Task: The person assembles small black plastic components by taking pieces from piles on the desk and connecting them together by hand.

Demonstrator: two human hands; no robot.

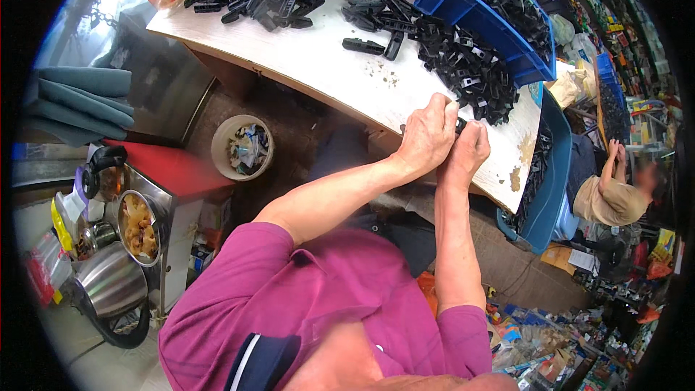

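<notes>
Our left hand [427, 135] and right hand [469, 148] pinch a small black plastic piece [460, 125] between curled fingers, probably for steadiness.

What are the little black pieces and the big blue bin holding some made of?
Black pieces: probably moulded plastic, slightly shiny, given repeated shapes and small highlights. Blue bin: likely stiff plastic, smooth satin finish, from its even colour.

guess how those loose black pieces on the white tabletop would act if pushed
The black pieces are likely stiff, since they keep straight, hard-edged shapes. Their long, angular outlines suggest sliding rather than rolling on the white tabletop. Pushed into the heap, one may snag, as the pieces there lie crisscrossed.
</notes>
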